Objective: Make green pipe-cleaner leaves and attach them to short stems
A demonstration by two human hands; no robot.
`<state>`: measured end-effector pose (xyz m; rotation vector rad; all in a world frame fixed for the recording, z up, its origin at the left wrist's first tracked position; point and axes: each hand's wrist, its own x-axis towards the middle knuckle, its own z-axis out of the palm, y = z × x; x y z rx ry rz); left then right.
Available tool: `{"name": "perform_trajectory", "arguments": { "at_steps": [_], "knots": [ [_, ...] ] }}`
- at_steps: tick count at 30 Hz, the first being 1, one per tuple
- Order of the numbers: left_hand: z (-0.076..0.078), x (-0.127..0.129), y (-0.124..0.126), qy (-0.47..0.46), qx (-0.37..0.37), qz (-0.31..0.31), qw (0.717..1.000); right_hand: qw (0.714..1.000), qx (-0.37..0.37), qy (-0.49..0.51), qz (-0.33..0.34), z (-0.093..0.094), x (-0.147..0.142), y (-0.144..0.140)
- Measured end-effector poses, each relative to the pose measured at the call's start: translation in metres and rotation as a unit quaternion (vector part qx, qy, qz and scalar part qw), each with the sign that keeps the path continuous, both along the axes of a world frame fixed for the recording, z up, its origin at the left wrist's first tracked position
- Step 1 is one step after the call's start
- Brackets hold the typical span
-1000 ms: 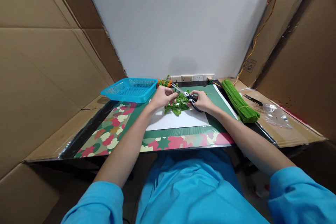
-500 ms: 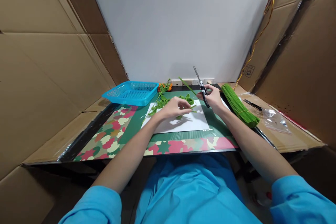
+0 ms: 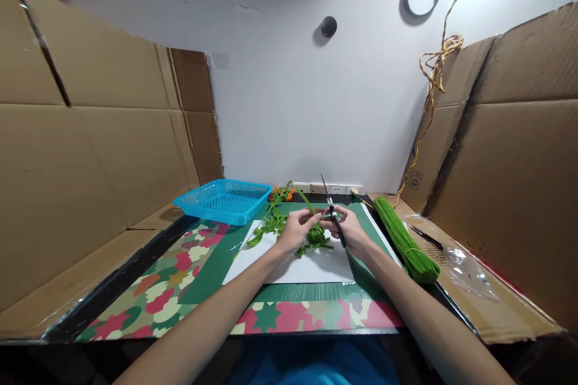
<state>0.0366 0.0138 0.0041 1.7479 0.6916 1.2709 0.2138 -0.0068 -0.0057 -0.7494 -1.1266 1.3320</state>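
Note:
My right hand (image 3: 350, 230) holds black-handled scissors (image 3: 336, 222), blades pointing up and away. My left hand (image 3: 295, 230) is close beside it, thumb and fingers pinched on a thin green pipe cleaner (image 3: 304, 197) that slants up to the left. The pipe cleaner's lower end is hidden among the fingers of both hands. Below them, curled green pipe-cleaner leaves (image 3: 270, 225) and short green pieces (image 3: 318, 245) lie on a white sheet of paper (image 3: 289, 274).
A blue plastic basket (image 3: 239, 216) stands at the back left, near orange pipe-cleaner flowers (image 3: 284, 194). To the right are a bundle of green pipe cleaners (image 3: 401, 240), black tweezers (image 3: 427, 237) and a clear plastic bag (image 3: 469, 274). Cardboard walls (image 3: 519, 162) flank the table.
My hands have come together; the left has moved to the pipe cleaner that stuck out from my right hand. The scissors have shifted left with my right hand. The camera has tilted up.

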Motion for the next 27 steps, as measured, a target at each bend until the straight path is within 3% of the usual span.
{"name": "perform_trajectory", "arguments": {
  "at_steps": [3,8,13,18,27],
  "knots": [
    [0.0,0.001,-0.001,-0.012,0.014,0.032,0.999,1.0,0.0,-0.022,-0.012,-0.005,-0.005,0.0],
    [0.002,-0.003,0.0,-0.083,-0.029,0.071,0.994,0.995,0.039,-0.079,-0.049,-0.004,0.001,-0.002],
    [0.012,-0.005,-0.001,-0.128,-0.061,0.089,0.986,0.99,0.077,-0.112,0.024,0.001,0.011,-0.006],
    [0.016,-0.009,0.001,-0.138,-0.054,0.125,0.981,0.982,0.058,-0.16,0.087,-0.004,0.008,-0.008],
    [0.021,-0.01,-0.001,-0.16,-0.074,0.123,0.977,0.983,0.054,-0.156,0.084,-0.01,0.004,-0.006]
  ]
}}
